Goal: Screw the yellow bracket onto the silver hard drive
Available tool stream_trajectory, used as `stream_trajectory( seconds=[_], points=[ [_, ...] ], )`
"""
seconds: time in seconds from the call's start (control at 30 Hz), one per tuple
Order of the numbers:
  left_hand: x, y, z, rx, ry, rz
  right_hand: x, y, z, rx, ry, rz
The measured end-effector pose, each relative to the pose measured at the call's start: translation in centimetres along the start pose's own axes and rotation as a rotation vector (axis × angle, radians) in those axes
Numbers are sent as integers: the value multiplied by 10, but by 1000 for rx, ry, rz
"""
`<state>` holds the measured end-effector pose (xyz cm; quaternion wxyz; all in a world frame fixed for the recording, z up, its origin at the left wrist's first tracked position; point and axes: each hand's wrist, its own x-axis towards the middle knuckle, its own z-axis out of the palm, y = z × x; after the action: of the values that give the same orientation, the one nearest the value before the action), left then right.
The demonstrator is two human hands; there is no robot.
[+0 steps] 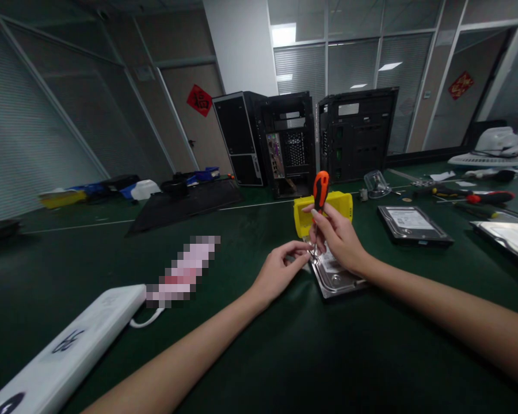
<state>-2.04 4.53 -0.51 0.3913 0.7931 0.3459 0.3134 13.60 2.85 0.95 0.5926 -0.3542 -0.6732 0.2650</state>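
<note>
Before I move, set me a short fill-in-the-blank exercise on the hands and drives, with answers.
1. The right hand holds the screwdriver with its tip pointing ____.
2. The left hand is beside the screwdriver's ____, not its handle.
3. Behind the hard disk drive being handled, the container is coloured ____.
4. Another drive lies farther to the ____.

Missing words: down; tip; yellow; right.

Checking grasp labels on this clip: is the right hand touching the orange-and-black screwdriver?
Touching. The head view shows the right hand gripping the screwdriver around its lower part, the orange handle's top rising above.
</note>
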Motion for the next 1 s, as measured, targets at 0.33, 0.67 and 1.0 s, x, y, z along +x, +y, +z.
stream_trajectory(
  seconds=[0.33,0.67,1.0],
  points=[
    [2,-2,1,33,-12,15,2,3,1,16,-18,-12],
    [1,0,0,54,-19,8,2,1,0,4,-43,-13],
    [1,-3,0,76,2,26,1,0,1,-10,-5,-41]
  ],
)
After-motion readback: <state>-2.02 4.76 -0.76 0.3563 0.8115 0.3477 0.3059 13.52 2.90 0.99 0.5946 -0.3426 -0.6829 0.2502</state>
